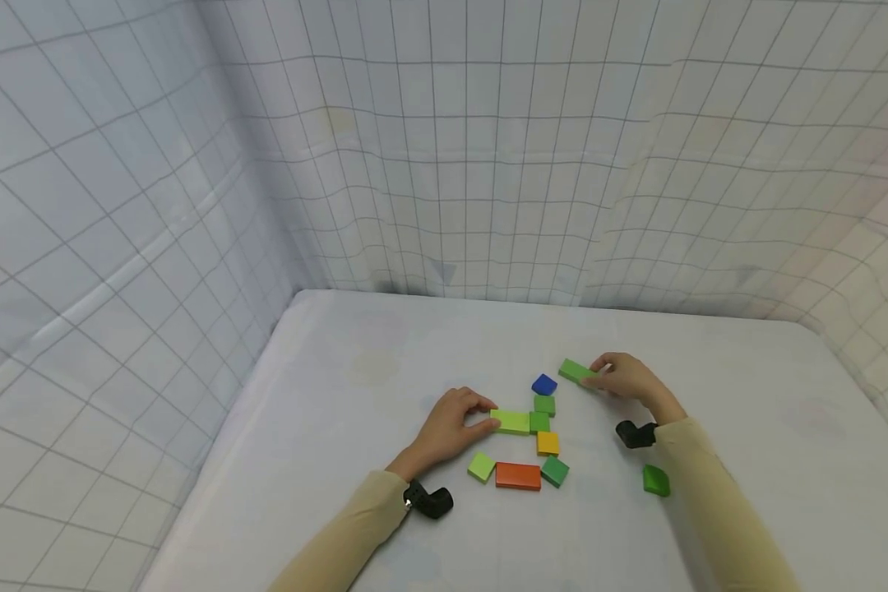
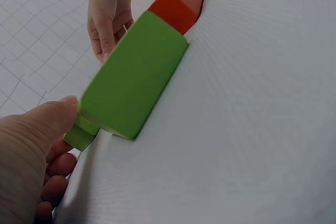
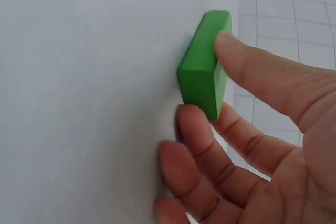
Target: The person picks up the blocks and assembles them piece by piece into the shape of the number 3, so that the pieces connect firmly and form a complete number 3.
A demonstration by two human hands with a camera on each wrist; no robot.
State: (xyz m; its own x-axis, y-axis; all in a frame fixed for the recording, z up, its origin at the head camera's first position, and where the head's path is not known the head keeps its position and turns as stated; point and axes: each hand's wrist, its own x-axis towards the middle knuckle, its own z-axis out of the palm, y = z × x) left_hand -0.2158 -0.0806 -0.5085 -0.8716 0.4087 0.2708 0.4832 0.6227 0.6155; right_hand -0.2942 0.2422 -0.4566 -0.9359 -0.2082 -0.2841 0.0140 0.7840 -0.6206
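Thumb and fingers of my left hand [image 1: 450, 423] pinch the left end of a long light green block [image 1: 513, 423], lying on the table. Its right end meets a small green block [image 1: 539, 422]. In the left wrist view the held block [image 2: 80, 136] is mostly hidden behind a nearer light green block [image 2: 137, 74]. Farther back, my right hand [image 1: 625, 378] pinches a long green block [image 1: 575, 370] by its right end. The right wrist view shows the thumb on one face of this green block [image 3: 202, 61] and fingers below it.
Above the small green block sit another green block [image 1: 544, 404] and a blue block [image 1: 543, 384]. Below it are a yellow block [image 1: 548, 444], a dark green block [image 1: 555, 470] and a red block [image 1: 518, 476]. A rounded green block [image 1: 655, 480] lies beside the right sleeve.
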